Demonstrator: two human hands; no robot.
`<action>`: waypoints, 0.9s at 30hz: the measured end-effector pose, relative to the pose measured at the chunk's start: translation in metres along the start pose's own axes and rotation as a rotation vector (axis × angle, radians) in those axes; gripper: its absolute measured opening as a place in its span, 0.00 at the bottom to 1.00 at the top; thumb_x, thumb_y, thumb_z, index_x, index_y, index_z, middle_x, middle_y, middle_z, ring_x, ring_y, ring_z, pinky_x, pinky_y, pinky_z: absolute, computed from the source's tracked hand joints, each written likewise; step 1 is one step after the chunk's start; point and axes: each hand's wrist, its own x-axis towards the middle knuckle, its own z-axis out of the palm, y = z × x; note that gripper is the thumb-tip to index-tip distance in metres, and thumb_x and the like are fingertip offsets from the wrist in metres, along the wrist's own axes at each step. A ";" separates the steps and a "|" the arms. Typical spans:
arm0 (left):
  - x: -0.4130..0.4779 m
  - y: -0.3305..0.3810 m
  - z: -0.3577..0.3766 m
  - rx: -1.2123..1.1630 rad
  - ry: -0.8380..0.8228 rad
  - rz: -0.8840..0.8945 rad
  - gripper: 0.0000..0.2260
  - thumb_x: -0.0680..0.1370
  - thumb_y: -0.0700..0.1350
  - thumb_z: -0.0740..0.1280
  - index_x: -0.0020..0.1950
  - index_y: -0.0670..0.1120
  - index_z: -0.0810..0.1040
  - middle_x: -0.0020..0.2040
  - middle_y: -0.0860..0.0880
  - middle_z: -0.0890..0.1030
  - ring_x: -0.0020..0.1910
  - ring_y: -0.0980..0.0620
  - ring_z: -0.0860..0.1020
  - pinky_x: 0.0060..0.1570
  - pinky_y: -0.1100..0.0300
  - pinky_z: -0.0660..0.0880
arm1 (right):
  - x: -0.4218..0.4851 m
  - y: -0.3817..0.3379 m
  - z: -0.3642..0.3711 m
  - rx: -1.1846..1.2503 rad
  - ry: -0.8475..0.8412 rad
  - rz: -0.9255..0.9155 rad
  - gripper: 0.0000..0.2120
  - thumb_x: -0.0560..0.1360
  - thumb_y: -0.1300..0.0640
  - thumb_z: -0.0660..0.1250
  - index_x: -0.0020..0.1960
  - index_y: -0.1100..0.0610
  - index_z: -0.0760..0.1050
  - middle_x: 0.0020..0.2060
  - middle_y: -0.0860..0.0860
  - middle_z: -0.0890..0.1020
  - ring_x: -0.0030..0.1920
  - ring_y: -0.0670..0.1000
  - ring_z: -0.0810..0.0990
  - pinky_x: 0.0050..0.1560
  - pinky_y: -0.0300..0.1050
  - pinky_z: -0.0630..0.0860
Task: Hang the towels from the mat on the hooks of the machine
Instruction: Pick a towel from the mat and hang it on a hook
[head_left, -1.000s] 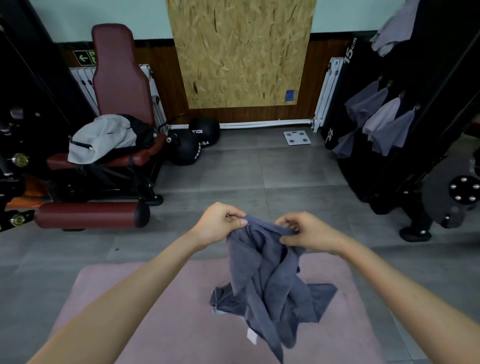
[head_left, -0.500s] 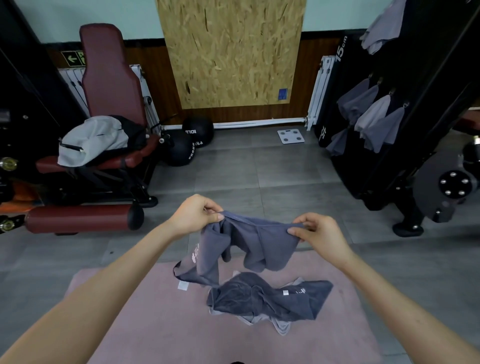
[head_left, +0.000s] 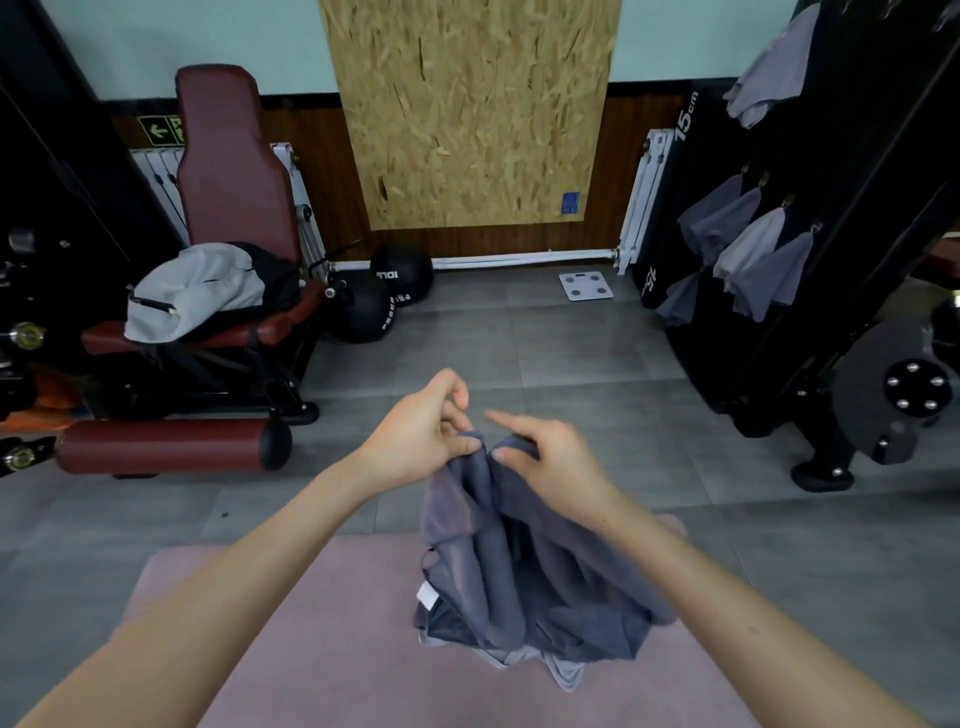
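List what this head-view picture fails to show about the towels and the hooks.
- Hooks: too small, mostly covered by the hung towels.
- Pile on the mat: count unclear; the held towel hangs over it.
- Top towel: cut off by the frame's upper edge.
- Right hand grip: its back hides the fingertips.

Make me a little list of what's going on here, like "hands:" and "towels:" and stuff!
left hand: pinching the top edge of the dark grey towel
right hand: gripping the same edge, forefinger pointing out
pile: more towels lying on the pink mat
hung towels: several on the black machine, right side
elsewhere: maroon bench, two black balls, white scale
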 end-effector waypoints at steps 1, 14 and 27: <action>0.000 0.003 0.001 -0.035 -0.001 0.013 0.20 0.71 0.38 0.73 0.42 0.52 0.62 0.36 0.53 0.81 0.30 0.61 0.73 0.38 0.67 0.71 | 0.000 -0.001 0.002 0.054 -0.011 -0.008 0.18 0.73 0.59 0.68 0.63 0.51 0.76 0.53 0.50 0.83 0.57 0.51 0.79 0.60 0.48 0.73; -0.015 -0.009 0.002 0.281 -0.051 0.191 0.07 0.70 0.36 0.68 0.44 0.46 0.74 0.37 0.52 0.79 0.34 0.59 0.75 0.39 0.68 0.70 | -0.009 0.006 -0.013 -0.104 -0.034 -0.008 0.03 0.75 0.58 0.66 0.46 0.57 0.77 0.39 0.47 0.78 0.44 0.51 0.76 0.46 0.42 0.68; -0.016 -0.017 -0.018 -0.081 0.014 -0.057 0.06 0.74 0.45 0.70 0.39 0.44 0.82 0.34 0.51 0.82 0.33 0.59 0.76 0.38 0.63 0.72 | 0.005 0.030 -0.034 -0.006 0.153 0.247 0.04 0.74 0.59 0.68 0.40 0.54 0.77 0.38 0.50 0.81 0.45 0.54 0.79 0.49 0.46 0.73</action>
